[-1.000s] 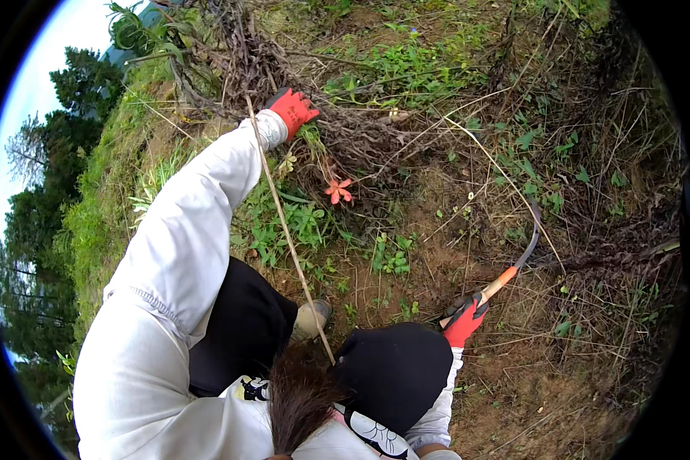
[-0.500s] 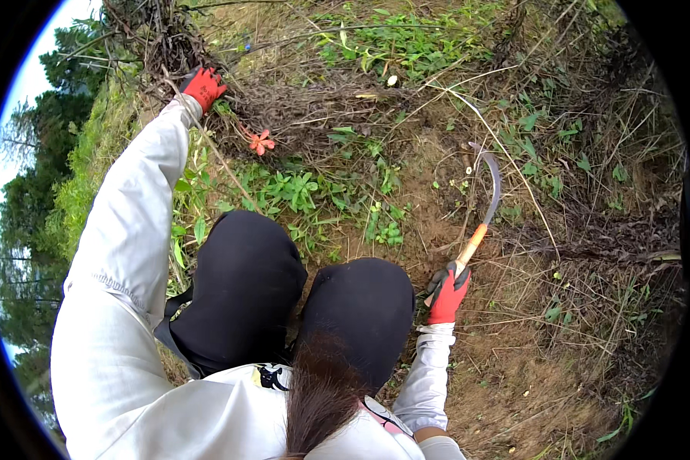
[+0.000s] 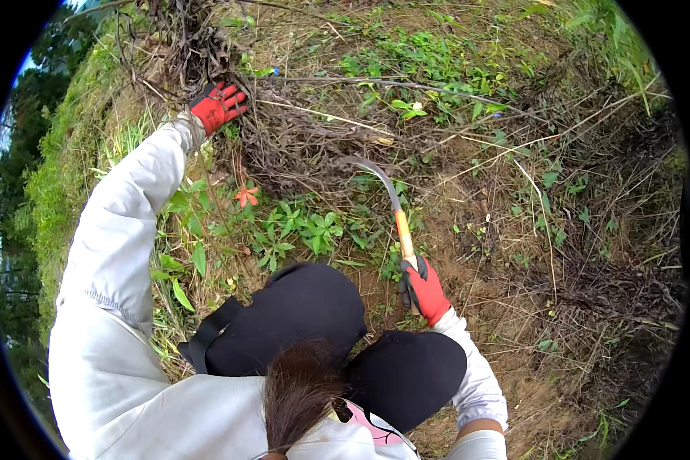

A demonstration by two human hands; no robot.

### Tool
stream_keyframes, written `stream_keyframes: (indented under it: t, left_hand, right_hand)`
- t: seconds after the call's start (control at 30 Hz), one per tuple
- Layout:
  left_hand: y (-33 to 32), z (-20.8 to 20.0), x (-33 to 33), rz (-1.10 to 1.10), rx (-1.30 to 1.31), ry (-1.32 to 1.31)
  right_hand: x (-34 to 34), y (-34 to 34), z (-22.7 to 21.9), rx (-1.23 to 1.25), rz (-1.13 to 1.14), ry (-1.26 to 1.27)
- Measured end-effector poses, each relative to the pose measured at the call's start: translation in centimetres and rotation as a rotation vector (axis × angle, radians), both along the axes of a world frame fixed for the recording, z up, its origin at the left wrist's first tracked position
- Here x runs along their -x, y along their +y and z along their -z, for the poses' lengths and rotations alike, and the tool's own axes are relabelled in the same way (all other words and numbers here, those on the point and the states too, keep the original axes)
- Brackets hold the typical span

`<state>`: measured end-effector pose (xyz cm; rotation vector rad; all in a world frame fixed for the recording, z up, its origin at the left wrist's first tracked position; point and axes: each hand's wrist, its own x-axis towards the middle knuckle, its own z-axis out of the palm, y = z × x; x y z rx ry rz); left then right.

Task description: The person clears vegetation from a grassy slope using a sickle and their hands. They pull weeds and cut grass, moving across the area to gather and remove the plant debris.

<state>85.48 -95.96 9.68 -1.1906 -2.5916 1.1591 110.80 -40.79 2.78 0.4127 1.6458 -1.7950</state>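
My right hand [image 3: 424, 291], in a red and dark grey glove, is closed round the handle of a sickle [image 3: 403, 230]. Its orange and pale wooden handle points away from me, and the dark curved blade [image 3: 376, 172] bends left over the edge of the dried plants. Farther off at the upper left, my left hand [image 3: 218, 106] in a matching glove is closed on a bundle of brown dried stalks [image 3: 199, 57]. Its fingers curl in against them, and the fingertips are partly hidden.
Matted dried plants [image 3: 284, 149] lie across the slope. A red-leaved sprig [image 3: 246, 195] and green weeds [image 3: 314, 228] grow before my bent knees [image 3: 291, 322]. Long dry stems [image 3: 540, 207] cross the soil at right. Trees [image 3: 15, 199] stand at far left.
The sickle has moved left and away from me, its blade now at the dried plants. My left hand stays at the stalks. My knees and view have shifted.
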Motion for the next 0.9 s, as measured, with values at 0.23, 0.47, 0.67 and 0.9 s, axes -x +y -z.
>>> stream_keyframes:
  t: [0.23, 0.47, 0.67, 0.9]
  left_hand:
    - [0.5, 1.1, 2.8, 0.262, -0.276, -0.007]
    - [1.4, 5.2, 3.0, 0.028, -0.295, 0.042]
    - [5.3, 3.3, 1.7, -0.137, -0.203, -0.013]
    - [-2.8, 5.6, -0.3, -0.576, -0.413, -0.196]
  right_hand:
    - [11.5, -9.1, -0.2, 0.083, -0.029, -0.145]
    - [11.5, -19.1, 2.8, 0.072, -0.149, -0.148]
    - [15.3, -22.2, 6.7, 0.039, -0.147, -0.028]
    - [6.3, -23.3, 3.3, 0.334, -0.022, -0.358]
